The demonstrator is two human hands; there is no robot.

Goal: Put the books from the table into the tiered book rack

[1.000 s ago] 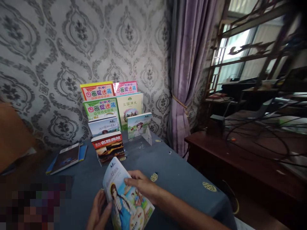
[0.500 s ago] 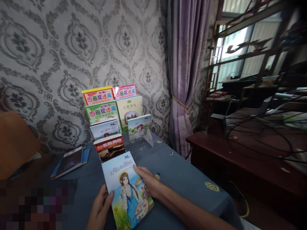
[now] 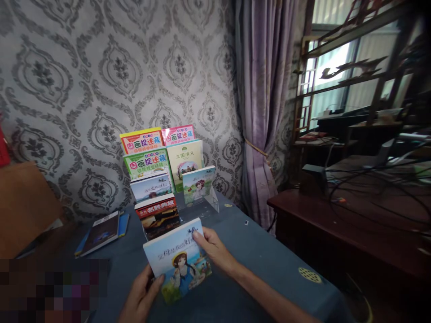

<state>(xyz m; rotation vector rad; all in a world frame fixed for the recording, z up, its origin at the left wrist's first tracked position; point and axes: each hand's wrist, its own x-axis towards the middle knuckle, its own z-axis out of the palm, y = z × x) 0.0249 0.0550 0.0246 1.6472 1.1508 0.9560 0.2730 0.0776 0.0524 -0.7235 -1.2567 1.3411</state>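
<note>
Between my two hands is a light-blue paperback book (image 3: 182,260) with a girl in a yellow hat on its cover. My left hand (image 3: 143,289) grips its left edge, thumb on the front. My right hand (image 3: 213,249) pinches its upper right edge, thumb over the cover. Just behind it, a clear stepped display rack (image 3: 212,199) holds several upright books. A red-and-dark book (image 3: 157,217) stands in the nearest left row, with a pale blue book (image 3: 151,188) and a green book (image 3: 148,166) behind. On the right are a girl-cover book (image 3: 198,185) and a cream book (image 3: 186,161).
A dark book (image 3: 101,233) lies on a blue one at the left of the cloth-covered table (image 3: 269,269). A brown cardboard box (image 3: 27,206) stands at far left. To the right are a purple curtain (image 3: 257,112) and a dark red desk (image 3: 310,215) with cables.
The held book has tilted, its top edge now turned toward me and its cover foreshortened. My right hand has shifted slightly right and up with it. The view has moved a little.
</note>
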